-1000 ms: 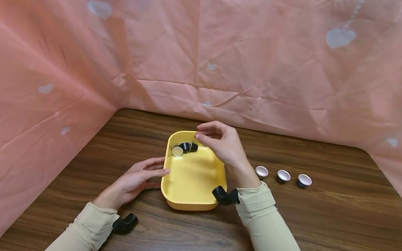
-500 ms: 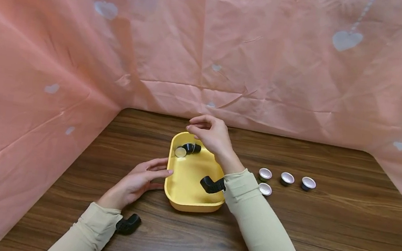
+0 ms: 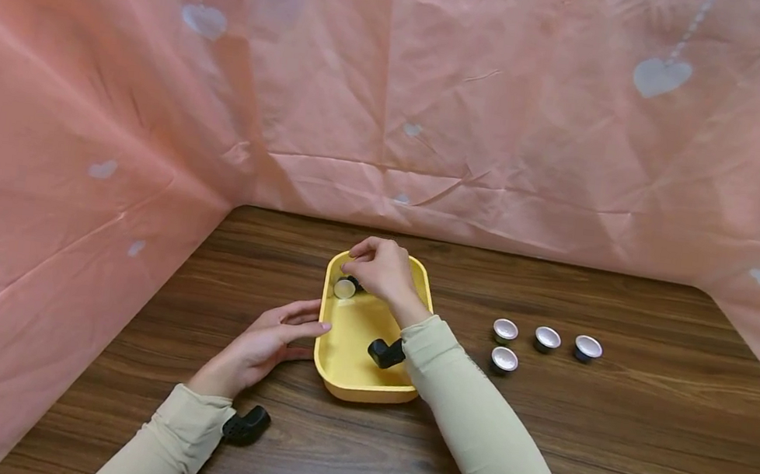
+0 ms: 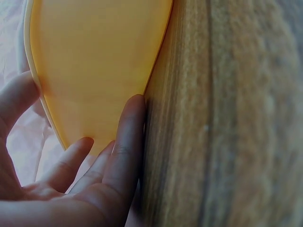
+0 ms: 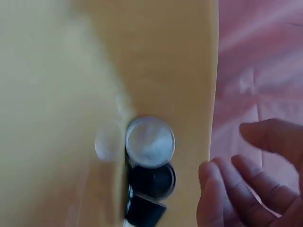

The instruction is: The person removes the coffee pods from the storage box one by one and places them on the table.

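A yellow tub (image 3: 354,351) stands on the wooden table. My left hand (image 3: 266,341) holds its left side, thumb over the rim and fingers along the outer wall (image 4: 94,109). My right hand (image 3: 383,270) is over the tub's far left part, nothing visible between thumb and fingers. In the right wrist view, thumb and loosely bent fingers (image 5: 255,175) stand apart, beyond the tub's rim. Beneath it in the tub's corner lie several small dark coffee capsules, one with its pale lid (image 5: 150,142) showing and a black one (image 5: 152,180) beside it; the hand partly hides them from the head view.
Several more dark coffee capsules with pale tops (image 3: 547,340) stand right of the tub, most in a row and one (image 3: 504,360) nearer. The wooden table (image 3: 647,424) is bordered at the back and left by a pink curtain (image 3: 501,165) with hearts.
My right hand has moved left and then down over the capsules in the tub. Its arm no longer hides the nearer capsule on the table. The left hand keeps its hold.
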`<state>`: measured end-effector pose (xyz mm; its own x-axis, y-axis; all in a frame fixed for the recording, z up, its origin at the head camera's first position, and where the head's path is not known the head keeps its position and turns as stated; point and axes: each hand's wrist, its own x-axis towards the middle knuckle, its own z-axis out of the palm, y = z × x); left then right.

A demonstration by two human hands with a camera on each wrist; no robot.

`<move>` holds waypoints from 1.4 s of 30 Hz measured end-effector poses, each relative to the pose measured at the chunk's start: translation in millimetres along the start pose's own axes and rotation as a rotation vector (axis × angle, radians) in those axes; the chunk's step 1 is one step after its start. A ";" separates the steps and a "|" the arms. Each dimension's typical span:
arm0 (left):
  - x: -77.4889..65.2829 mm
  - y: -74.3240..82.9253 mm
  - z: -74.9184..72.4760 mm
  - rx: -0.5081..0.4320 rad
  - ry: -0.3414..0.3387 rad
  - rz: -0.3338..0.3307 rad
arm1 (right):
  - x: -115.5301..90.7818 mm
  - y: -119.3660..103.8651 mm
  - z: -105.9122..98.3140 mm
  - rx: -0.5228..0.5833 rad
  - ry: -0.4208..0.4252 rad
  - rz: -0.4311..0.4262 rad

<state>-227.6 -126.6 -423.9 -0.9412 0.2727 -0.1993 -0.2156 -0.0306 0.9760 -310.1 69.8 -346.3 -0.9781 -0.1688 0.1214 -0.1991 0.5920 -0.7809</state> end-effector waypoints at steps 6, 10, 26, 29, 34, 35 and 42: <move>1.7 -1.4 1.5 -0.007 0.010 -0.003 | 2.7 -1.7 14.2 -0.147 -0.012 -0.026; 1.8 -0.4 0.9 0.007 0.010 -0.006 | 8.9 2.7 23.2 -0.221 -0.031 -0.003; 0.5 -0.4 -0.6 0.020 0.007 0.018 | 51.6 58.9 58.8 -0.375 -0.054 -0.066; 0.3 -0.6 -0.2 0.014 0.007 0.022 | 48.0 56.6 56.7 -0.392 -0.056 -0.086; -0.1 -0.3 0.4 0.009 0.010 0.026 | 26.6 33.3 44.2 -0.436 -0.078 -0.097; -0.2 -0.2 0.5 0.011 0.010 0.025 | 21.1 27.5 41.6 -0.443 -0.080 -0.099; -0.3 -0.2 0.5 0.018 0.010 0.021 | 2.7 9.8 34.1 -0.466 -0.099 -0.110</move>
<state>-227.2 -126.2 -424.0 -0.9482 0.2622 -0.1794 -0.1909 -0.0190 0.9814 -312.7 48.3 -374.5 -0.9438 -0.3113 0.1111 -0.3290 0.8525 -0.4061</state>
